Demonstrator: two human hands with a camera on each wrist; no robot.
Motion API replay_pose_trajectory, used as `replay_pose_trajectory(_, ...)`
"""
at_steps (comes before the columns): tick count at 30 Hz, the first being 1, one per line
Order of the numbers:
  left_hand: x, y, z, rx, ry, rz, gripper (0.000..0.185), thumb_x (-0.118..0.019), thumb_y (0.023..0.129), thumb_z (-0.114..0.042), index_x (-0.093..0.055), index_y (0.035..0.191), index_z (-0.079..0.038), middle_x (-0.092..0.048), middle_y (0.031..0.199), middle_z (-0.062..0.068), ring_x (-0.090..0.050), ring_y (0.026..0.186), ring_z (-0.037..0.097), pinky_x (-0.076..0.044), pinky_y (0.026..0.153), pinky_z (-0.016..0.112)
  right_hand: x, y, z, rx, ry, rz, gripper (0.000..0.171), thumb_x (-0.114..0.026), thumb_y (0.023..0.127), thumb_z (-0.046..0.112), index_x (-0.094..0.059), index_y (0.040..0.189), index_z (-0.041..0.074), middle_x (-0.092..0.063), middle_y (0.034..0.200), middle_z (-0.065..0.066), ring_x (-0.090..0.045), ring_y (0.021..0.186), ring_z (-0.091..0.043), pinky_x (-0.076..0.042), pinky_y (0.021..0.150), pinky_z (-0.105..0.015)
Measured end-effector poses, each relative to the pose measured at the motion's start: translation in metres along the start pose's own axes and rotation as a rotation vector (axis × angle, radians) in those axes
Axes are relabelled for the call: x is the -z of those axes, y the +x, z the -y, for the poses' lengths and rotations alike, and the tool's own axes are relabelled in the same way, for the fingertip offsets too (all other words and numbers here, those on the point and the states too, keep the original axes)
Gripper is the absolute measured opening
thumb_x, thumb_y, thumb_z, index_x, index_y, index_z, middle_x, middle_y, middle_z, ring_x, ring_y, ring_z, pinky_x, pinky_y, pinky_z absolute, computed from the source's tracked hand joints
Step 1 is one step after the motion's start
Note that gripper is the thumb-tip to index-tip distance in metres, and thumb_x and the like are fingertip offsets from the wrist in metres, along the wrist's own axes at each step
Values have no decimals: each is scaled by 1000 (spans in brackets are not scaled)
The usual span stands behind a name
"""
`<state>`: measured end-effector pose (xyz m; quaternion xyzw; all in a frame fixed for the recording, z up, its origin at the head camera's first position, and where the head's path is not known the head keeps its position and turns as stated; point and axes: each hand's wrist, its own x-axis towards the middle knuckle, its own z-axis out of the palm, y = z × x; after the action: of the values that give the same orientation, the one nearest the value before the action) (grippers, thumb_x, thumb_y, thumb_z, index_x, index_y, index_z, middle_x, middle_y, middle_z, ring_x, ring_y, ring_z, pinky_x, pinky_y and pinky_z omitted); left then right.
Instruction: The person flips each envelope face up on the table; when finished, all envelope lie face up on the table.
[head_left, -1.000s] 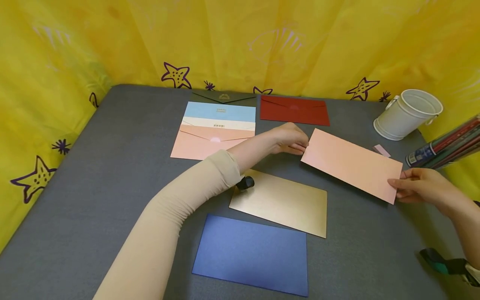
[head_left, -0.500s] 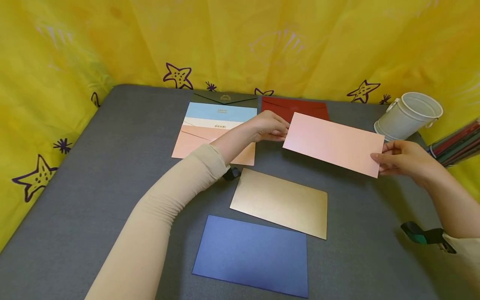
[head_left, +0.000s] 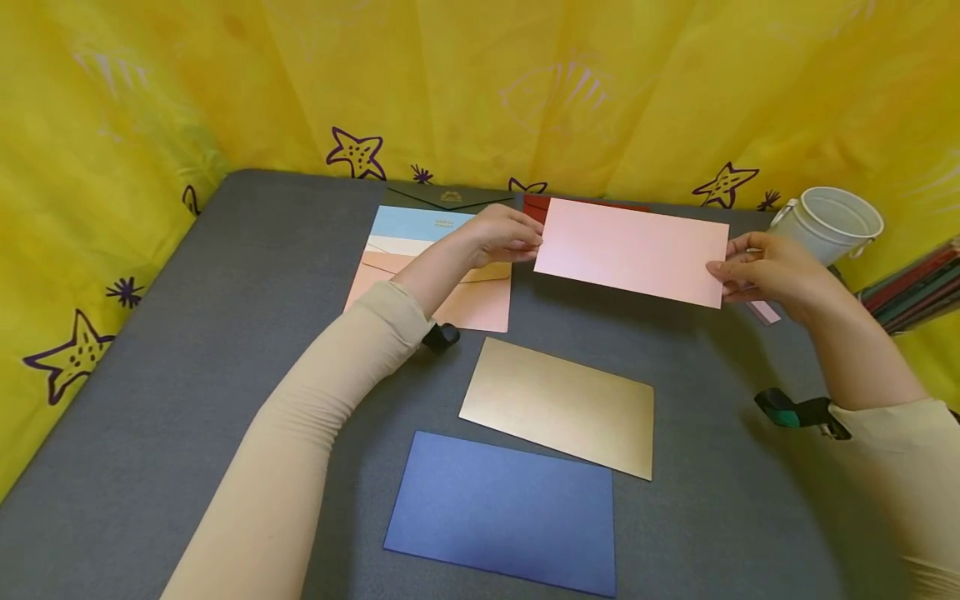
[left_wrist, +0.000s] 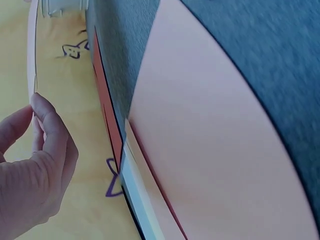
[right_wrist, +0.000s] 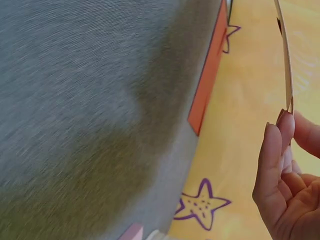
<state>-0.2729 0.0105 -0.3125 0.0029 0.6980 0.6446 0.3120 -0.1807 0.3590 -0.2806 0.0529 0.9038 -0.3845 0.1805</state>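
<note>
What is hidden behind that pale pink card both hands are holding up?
Behind the pale pink rectangular card, only a strip of the dark red envelope shows on the grey table; the rest is covered.

The pink envelope (head_left: 632,251) I hold is smooth paper with a pearly sheen. The gold envelope (head_left: 558,406) looks metallic and satiny, the blue envelope (head_left: 504,509) faintly shimmery. The grey tabletop (head_left: 225,333) is matt, felt-like cloth.
</note>
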Motion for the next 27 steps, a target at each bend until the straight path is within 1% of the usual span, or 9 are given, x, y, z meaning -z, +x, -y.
replay_pose_trajectory(5, 11, 1, 1, 3, 0, -37, 36, -65, 92, -3, -62, 127, 3, -62, 90, 5, -62, 71, 12, -58, 66, 18, -2, 9, 7, 3, 38, -4, 55, -60, 98, 36, -36, 129, -2, -59, 76, 20, -60, 74, -1, -61, 73, -20)
replay_pose_trajectory(9, 18, 1, 1, 0, -5, -53, 35, -67, 91, -4, -63, 125, 1, -63, 91, 5, -63, 76, 14, -60, 79, 22, -4, 14, 11, 10, 104, -11, 50, -62, 97, 34, -39, 128, 2, -62, 78, 24, -63, 75, 1, -60, 73, -19)
replay_pose_trajectory(13, 23, 0, 2, -14, -30, -56, 34, -67, 92, -4, -63, 125, 1, -64, 91, 4, -64, 77, 13, -56, 101, 32, -4, 18, 11, 32, 216, -15, 23, -64, 96, 28, -52, 113, 16, -66, 80, 24, -67, 76, 1, -60, 73, -18)
replay_pose_trajectory(15, 24, -1, 2, -26, -56, -56, 33, -67, 91, -3, -63, 124, 1, -64, 90, 4, -65, 75, 12, -51, 108, 37, -4, 19, 10, 46, 282, -14, 9, -64, 96, 25, -58, 102, 23, -68, 81, 22, -68, 77, 0, -60, 72, -18)
replay_pose_trajectory(16, 25, -1, 2, -33, -69, -54, 33, -66, 92, -2, -62, 124, 2, -64, 90, 4, -65, 75, 12, -49, 110, 38, -3, 20, 10, 53, 318, -13, 5, -64, 96, 22, -60, 98, 25, -69, 81, 20, -68, 77, -1, -60, 72, -18)
replay_pose_trajectory(17, 26, -1, 3, -41, -78, -52, 32, -66, 92, -2, -62, 123, 2, -64, 90, 4, -65, 76, 12, -48, 111, 39, -3, 20, 9, 61, 349, -12, 7, -63, 96, 20, -62, 94, 27, -70, 82, 19, -69, 77, -2, -60, 71, -18)
replay_pose_trajectory(19, 27, 0, 3, -56, -90, -51, 31, -65, 92, -1, -62, 122, 3, -64, 90, 4, -65, 77, 13, -48, 112, 40, -3, 21, 8, 71, 415, -10, 10, -64, 96, 17, -64, 91, 26, -71, 82, 16, -70, 77, -4, -60, 70, -19)
replay_pose_trajectory(24, 27, 1, 6, -83, -103, -60, 28, -64, 93, -2, -63, 120, 3, -64, 92, 3, -65, 79, 12, -48, 111, 39, -5, 22, 6, 98, 587, 3, 10, -65, 94, 10, -68, 92, 19, -73, 85, 10, -72, 81, -7, -61, 70, -21)
replay_pose_trajectory(27, 27, 0, 8, -103, -86, -68, 26, -64, 93, -2, -62, 119, 2, -63, 92, 2, -65, 79, 11, -48, 111, 39, -7, 23, 4, 121, 644, -2, 11, -65, 94, 7, -68, 90, 17, -74, 88, 9, -73, 81, -8, -61, 71, -21)
